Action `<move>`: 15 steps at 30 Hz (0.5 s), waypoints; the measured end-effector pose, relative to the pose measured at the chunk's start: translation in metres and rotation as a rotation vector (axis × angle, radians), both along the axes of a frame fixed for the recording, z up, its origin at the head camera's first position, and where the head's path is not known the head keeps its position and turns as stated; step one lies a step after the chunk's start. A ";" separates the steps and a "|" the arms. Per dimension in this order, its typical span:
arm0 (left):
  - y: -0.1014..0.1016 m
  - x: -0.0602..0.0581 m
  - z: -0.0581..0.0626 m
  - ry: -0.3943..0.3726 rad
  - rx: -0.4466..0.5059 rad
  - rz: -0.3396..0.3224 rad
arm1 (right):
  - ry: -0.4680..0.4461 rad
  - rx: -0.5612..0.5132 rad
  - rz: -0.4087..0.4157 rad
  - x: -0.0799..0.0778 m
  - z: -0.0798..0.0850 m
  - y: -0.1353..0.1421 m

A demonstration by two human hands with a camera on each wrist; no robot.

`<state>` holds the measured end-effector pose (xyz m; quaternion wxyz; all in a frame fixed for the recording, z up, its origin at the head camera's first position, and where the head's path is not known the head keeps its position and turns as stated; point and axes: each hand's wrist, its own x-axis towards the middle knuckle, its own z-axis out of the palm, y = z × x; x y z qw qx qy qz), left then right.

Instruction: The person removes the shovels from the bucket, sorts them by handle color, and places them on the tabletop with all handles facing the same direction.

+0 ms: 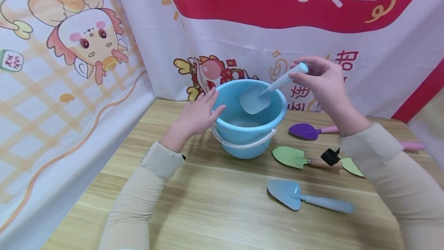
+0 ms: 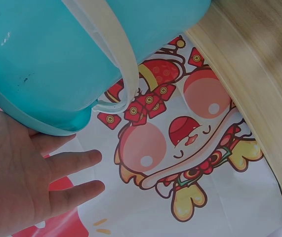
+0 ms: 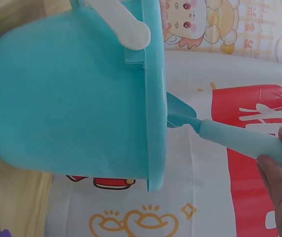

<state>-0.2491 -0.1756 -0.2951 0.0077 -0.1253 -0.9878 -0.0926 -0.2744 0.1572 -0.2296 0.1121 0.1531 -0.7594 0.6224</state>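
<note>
A light blue bucket (image 1: 248, 142) with a white handle (image 1: 243, 144) stands upright on the wooden table. My left hand (image 1: 199, 115) rests on the bucket's left rim with its fingers straight; the left wrist view shows the fingers (image 2: 76, 163) spread beside the rim. Pinched by its grip end in my right hand (image 1: 324, 82) is a light blue hand trowel (image 1: 256, 99), tilted with its blade down inside the bucket's mouth. In the right wrist view the trowel's handle (image 3: 244, 140) sticks out past the rim, thumb and fingers around its end.
Right of the bucket lie a purple trowel (image 1: 304, 131) with a pink handle, a green trowel (image 1: 289, 156) with a wooden handle, and a blue trowel (image 1: 285, 193) nearer the front. Another green blade (image 1: 352, 167) shows partly behind my right sleeve. A printed cloth (image 1: 222, 38) hangs behind.
</note>
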 end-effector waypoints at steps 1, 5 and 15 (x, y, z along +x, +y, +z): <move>0.000 0.000 0.000 -0.003 0.001 0.001 | -0.005 -0.033 0.012 0.001 0.000 0.001; 0.000 0.000 0.000 -0.010 0.005 0.010 | -0.005 -0.131 0.046 0.004 0.001 0.006; 0.000 0.000 0.000 -0.012 0.004 0.007 | -0.004 -0.286 0.063 0.013 0.002 0.022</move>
